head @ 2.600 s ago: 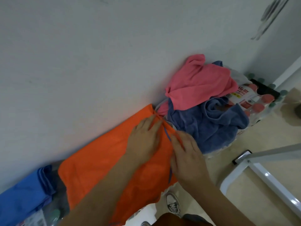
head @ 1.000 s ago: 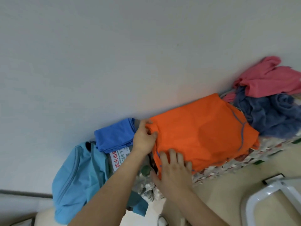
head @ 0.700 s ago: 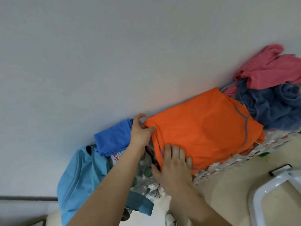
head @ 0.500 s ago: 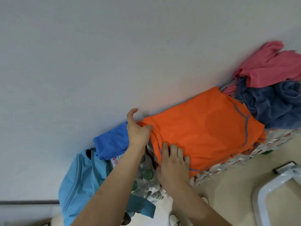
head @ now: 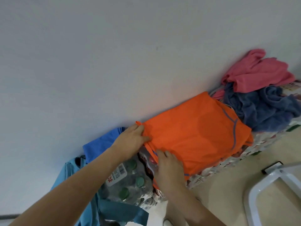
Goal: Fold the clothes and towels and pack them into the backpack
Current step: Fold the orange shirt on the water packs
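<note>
An orange shirt (head: 195,136) with blue trim lies folded on shrink-wrapped bottle packs by the wall. My left hand (head: 130,141) pinches its left edge, with a small orange loop sticking up above the fingers. My right hand (head: 167,167) grips the shirt's lower left corner, fingers curled over the edge. A folded blue garment (head: 101,144) sits to the left. Below it stands a light blue backpack (head: 70,180). A pink cloth (head: 255,74) and a crumpled dark blue towel (head: 263,108) are piled at the right.
Shrink-wrapped packs of bottles with green caps (head: 128,181) sit under my arms. A white wall (head: 114,62) rises directly behind everything. A white metal frame (head: 268,185) stands on the beige floor at the lower right.
My left hand has closed its fingers onto the shirt's left edge. My right hand has curled over the lower corner. The shirt's left edge is lifted slightly.
</note>
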`<state>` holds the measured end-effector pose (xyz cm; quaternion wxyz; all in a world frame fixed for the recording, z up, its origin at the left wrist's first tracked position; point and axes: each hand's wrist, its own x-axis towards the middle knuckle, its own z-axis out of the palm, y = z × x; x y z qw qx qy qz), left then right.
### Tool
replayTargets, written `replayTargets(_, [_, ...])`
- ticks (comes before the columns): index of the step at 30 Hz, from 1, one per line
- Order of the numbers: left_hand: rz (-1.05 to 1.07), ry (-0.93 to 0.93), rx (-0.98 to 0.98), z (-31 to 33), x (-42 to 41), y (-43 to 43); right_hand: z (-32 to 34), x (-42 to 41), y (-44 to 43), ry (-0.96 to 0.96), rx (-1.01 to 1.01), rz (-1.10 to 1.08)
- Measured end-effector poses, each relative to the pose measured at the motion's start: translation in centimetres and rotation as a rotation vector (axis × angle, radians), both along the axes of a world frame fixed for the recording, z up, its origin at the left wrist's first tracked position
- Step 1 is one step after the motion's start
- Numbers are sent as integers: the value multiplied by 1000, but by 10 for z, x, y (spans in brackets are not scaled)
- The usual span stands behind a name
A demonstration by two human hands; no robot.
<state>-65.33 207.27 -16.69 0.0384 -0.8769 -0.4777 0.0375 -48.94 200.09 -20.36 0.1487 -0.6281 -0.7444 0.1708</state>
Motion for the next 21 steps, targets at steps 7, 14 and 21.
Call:
replayTargets(7, [-9, 124, 0, 18, -15, -11, 18, 1, -7, 178, -153, 126])
replayTargets(14, [136, -71, -18, 25, -41, -23, 26, 0, -5, 552, -418, 111])
replayTargets(21, [174, -292, -66, 47, -9, -3, 62, 28, -2, 971, -670, -126])
